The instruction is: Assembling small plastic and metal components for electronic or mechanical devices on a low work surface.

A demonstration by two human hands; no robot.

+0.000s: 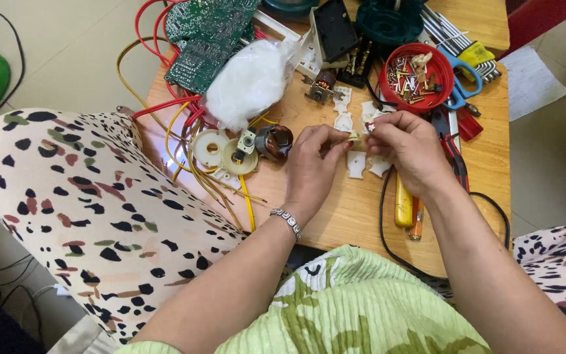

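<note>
On the wooden table [335,216], the left hand [312,167] comes in from the left with thumb and fingers pinched narrow on one end of a small pale piece [356,136], held up just above the tabletop. The right hand [407,147] meets it from the right, its fingertips closed on the other end, so the piece lies between the two hands with both equally near. White plastic parts [356,164] lie just beneath; a red bowl [420,77] of metal bits sits farther off.

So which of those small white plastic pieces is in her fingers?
The white piece pinched between both hands; the others lie flat on the table.
</note>
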